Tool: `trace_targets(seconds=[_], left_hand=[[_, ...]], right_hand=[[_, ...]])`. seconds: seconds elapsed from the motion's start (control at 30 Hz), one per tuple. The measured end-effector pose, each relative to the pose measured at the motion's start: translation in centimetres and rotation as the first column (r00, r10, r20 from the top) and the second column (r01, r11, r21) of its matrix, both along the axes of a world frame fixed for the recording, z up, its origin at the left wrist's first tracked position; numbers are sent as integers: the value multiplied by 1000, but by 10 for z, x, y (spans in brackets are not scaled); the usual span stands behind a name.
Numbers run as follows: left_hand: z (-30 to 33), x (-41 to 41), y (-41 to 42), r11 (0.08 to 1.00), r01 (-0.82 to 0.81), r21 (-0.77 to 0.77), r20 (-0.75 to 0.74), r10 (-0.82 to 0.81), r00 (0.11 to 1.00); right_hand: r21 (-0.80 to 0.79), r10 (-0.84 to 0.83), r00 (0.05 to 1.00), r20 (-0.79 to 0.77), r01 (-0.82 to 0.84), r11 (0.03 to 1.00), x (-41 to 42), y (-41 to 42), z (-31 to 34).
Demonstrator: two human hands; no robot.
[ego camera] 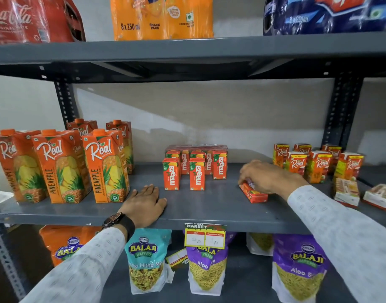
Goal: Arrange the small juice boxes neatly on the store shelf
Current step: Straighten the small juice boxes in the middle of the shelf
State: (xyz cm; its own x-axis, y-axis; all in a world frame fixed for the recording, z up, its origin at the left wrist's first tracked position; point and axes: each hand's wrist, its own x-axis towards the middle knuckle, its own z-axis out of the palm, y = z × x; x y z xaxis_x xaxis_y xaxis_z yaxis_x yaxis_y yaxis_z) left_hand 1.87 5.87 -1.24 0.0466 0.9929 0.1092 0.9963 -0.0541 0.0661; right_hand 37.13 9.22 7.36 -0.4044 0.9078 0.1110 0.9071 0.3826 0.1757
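Note:
On the grey middle shelf [209, 211] several small orange Maaza juice boxes [196, 171] stand upright in short rows, with a shrink-wrapped pack [196, 148] behind them. My right hand [268, 177] is closed over a small orange juice box [254, 194] that lies on its side to the right of them. My left hand [146, 203] rests flat on the shelf's front edge, fingers spread, holding nothing. Several small Real juice boxes [318, 166] stand at the right, and two more [346, 192] lie tipped over near the right edge.
Several tall Real pineapple cartons [58, 167] fill the shelf's left part. Soft-drink multipacks [161, 18] sit on the shelf above. Balaji snack bags [206, 265] stand on the shelf below, with a price tag [205, 236] hanging from the shelf's front lip.

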Motion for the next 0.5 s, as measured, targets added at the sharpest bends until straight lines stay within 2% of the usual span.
trace_targets(seconds=[0.1,0.27,0.37,0.43,0.5], left_hand=[[0,-1,0,1000,-7,-1,-7,7,1000],[1,-2,1,1000,-12,-1,-14,12,1000],[0,-2,0,1000,-13,-2,-15,13,1000],[1,-2,0,1000,-17,-10,-8,17,1000],[1,-1,0,1000,-20,-11,-3,20,1000]], right_hand=[[-43,-12,999,49,14,999,4,-4,0],[-74,-60,987,-147,49,996,-11,3,-6],[22,-151,960,-237,161,987,-28,8,-18],[95,-210,907,-365,260,961,-40,12,-28],[91,-233,768,-597,353,931,-50,17,-36]])
